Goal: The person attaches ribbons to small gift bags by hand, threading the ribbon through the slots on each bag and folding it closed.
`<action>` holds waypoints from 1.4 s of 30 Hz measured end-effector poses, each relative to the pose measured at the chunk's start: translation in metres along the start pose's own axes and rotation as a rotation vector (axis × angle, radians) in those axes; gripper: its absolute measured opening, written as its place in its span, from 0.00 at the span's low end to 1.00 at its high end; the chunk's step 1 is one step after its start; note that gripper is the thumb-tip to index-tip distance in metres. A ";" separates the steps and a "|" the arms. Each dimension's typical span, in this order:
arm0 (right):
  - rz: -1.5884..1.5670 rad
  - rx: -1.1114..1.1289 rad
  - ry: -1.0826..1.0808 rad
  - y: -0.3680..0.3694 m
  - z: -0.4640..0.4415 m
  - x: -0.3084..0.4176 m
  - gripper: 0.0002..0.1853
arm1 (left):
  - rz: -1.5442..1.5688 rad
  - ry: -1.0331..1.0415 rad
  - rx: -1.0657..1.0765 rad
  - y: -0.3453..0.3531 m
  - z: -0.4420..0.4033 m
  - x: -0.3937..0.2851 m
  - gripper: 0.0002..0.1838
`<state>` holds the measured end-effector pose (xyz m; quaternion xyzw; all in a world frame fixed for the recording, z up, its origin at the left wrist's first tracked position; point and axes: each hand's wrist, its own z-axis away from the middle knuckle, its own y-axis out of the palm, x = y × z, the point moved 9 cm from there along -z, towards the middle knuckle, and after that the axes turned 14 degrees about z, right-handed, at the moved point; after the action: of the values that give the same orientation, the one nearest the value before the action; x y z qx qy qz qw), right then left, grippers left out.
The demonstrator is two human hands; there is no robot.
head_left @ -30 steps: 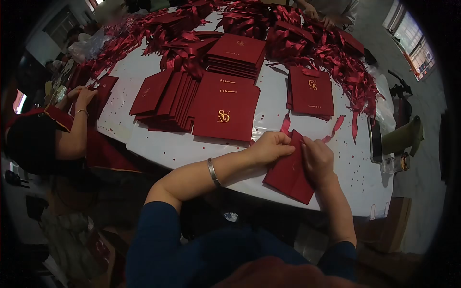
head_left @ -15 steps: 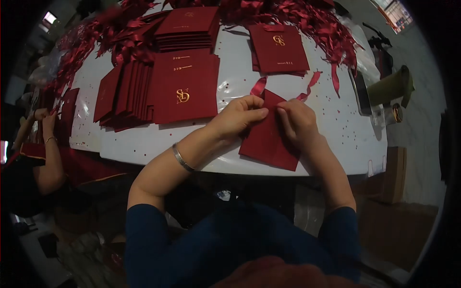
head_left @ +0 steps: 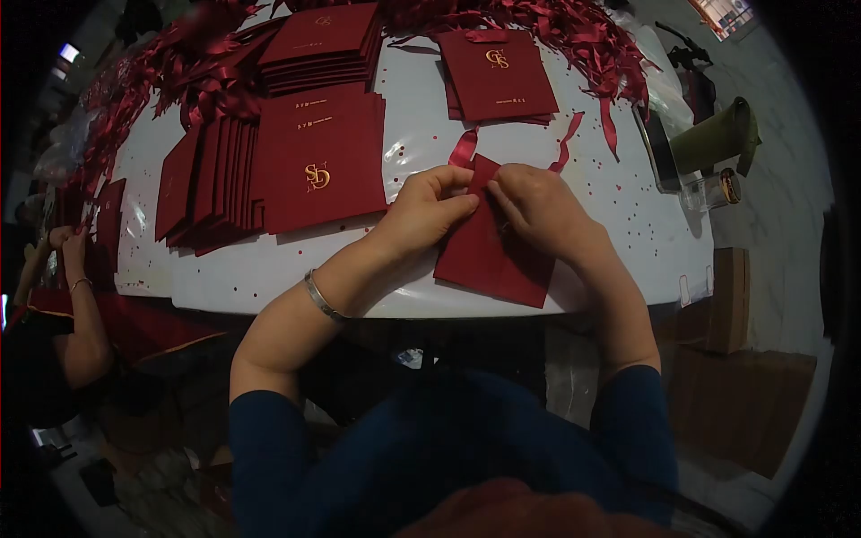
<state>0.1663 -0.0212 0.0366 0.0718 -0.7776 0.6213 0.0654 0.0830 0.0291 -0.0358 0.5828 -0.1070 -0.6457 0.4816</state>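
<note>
A flat red paper bag [head_left: 498,260] lies at a slant near the table's front edge, between my hands. My left hand [head_left: 430,211] is closed on its upper left edge, thumb on top. My right hand [head_left: 543,206] is pinched at the upper right of the bag, its fingertips close to my left thumb. A strip of red ribbon [head_left: 568,142] runs from behind my right hand onto the table. Another ribbon end [head_left: 464,149] sticks up beyond my left fingers. What exactly sits between my right fingertips is mostly hidden.
Red bags with gold lettering form a stack [head_left: 327,170] and a leaning row [head_left: 215,184] at left. More bags [head_left: 502,76] with ribbon lie beyond my hands. Loose ribbons [head_left: 583,40] heap along the back. Another person's hands [head_left: 67,242] work at far left.
The whole view has shifted slightly, so the table and bags sit a little further left and up. My hands keep nearly the same hold on the bag.
</note>
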 end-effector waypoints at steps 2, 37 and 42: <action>0.114 0.036 -0.035 -0.001 -0.002 0.011 0.06 | -0.020 0.028 0.004 -0.002 -0.002 0.001 0.13; 0.071 -0.256 -0.201 0.005 0.042 0.008 0.11 | -1.626 0.886 -0.232 0.029 0.047 -0.104 0.07; 0.108 -0.269 -0.198 0.004 0.041 0.010 0.11 | -1.334 1.123 0.140 0.063 0.053 -0.075 0.11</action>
<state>0.1554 -0.0610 0.0253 0.0814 -0.8589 0.5043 -0.0359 0.0583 0.0301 0.0731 0.7841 0.4699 -0.4021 -0.0518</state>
